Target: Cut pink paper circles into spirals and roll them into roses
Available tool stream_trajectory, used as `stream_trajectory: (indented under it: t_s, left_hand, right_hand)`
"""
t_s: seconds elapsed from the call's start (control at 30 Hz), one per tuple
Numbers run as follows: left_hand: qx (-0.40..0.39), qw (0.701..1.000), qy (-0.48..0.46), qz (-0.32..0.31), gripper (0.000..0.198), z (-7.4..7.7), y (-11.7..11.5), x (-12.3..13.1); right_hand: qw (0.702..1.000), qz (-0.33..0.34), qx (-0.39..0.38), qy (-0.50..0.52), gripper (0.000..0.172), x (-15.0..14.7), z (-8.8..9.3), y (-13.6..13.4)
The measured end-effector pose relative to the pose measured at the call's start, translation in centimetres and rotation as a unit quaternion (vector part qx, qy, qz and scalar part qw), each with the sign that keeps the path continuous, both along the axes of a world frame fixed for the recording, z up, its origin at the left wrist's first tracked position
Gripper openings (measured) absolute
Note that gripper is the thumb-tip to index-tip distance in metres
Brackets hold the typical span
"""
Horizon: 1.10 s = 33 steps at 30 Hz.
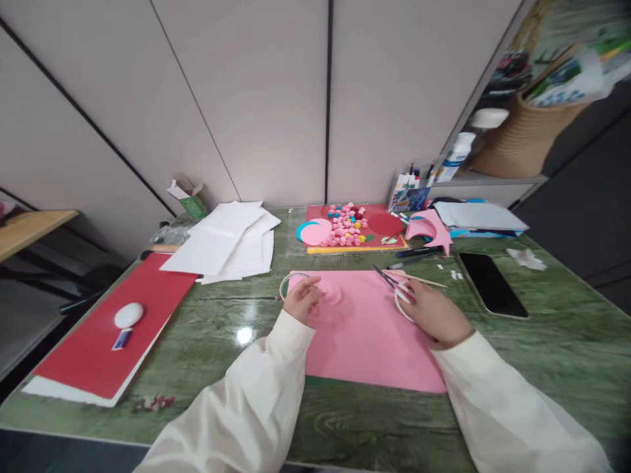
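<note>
My right hand [436,312] grips a pair of scissors [396,287] by the white handles, with the dark blades pointing up and left over a pink sheet of paper [372,348]. On the sheet's left part, my left hand [303,300] has its fingers closed on the edge of a curled pink paper piece [334,293]. Pink against pink blurs the outline of this curl. A pale ring-shaped loop [282,287] shows just behind the left hand. Beyond the sheet's right corner lies a thin wooden stick [434,281], partly behind the right hand.
Behind the sheet is a tray of small pink pieces [345,231]. White papers [217,236] and a red sheet [162,295] lie left. A phone [493,284], pens [419,251] and pink scrap [430,226] are right. A grey partition [276,98] rises behind.
</note>
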<state>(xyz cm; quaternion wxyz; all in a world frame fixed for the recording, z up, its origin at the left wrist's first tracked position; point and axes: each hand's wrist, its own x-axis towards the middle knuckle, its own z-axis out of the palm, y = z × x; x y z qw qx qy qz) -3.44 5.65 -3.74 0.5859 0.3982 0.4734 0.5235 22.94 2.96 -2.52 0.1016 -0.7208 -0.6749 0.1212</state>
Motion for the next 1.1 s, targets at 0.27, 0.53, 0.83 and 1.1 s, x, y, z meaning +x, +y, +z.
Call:
stream_trajectory:
  t_s: [0.27, 0.53, 0.83, 1.1]
  left_hand:
    - [0.025, 0.998, 0.034, -0.035, 0.030, -0.2, 0.0, 0.5]
    - [0.067, 0.993, 0.085, -0.040, 0.028, -0.5, -2.3, 2.5]
    - [0.099, 0.983, 0.150, 0.021, 0.024, -0.1, -2.5, 1.8]
    - [-0.118, 0.982, 0.077, -0.128, 0.048, 0.0, -3.3, 1.8]
  right_hand:
    - [0.987, -0.039, 0.103, 0.114, 0.039, -0.7, 0.7, -0.6]
    - [0.891, 0.098, 0.008, 0.444, 0.032, -9.4, 0.5, -2.2]
    - [0.864, 0.045, -0.016, 0.502, 0.037, -8.2, -0.4, -1.6]
    - [0.833, 0.063, -0.088, 0.543, 0.030, -7.8, 0.1, -2.2]
